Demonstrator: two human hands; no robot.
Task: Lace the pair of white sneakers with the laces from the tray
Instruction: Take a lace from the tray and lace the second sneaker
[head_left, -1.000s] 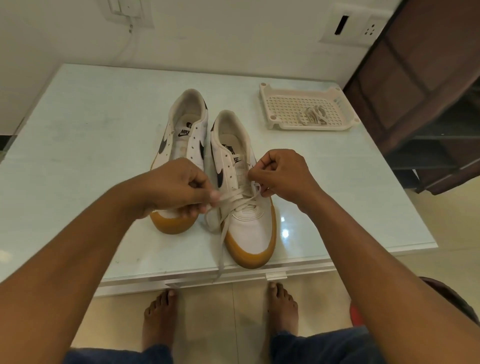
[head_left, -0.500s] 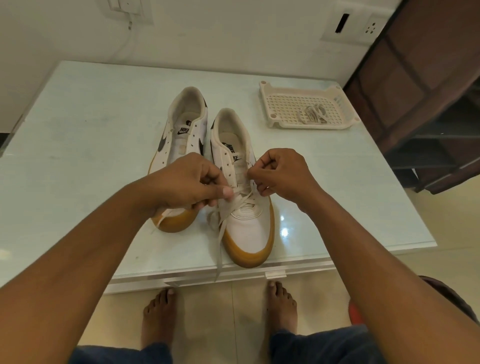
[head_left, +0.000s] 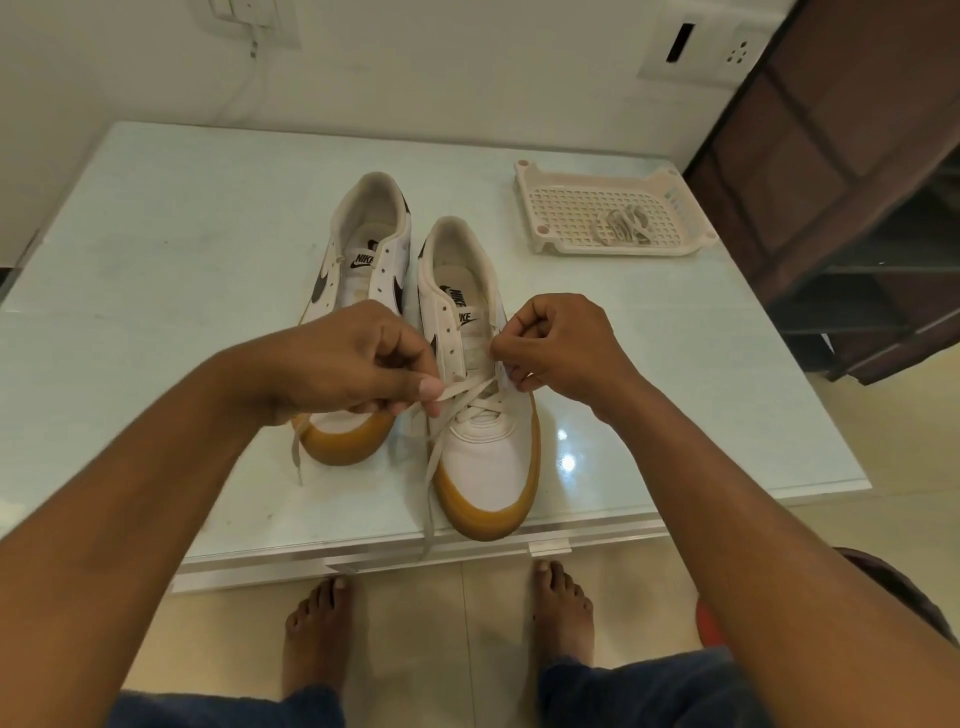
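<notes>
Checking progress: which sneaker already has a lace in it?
The right sneaker, nearer the table edge: a lace crosses its lowest eyelets, pinched by left hand and right hand. The left sneaker has bare eyelets.

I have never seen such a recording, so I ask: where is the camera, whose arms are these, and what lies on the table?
There is no machine. One camera sits on a person's head and looks down, so both arms are theirs. On the table stand two white sneakers. The left hand and the right hand each pinch the lace being threaded through the nearer sneaker. The other sneaker stands beside it. A second lace lies bundled in the tray.
</notes>
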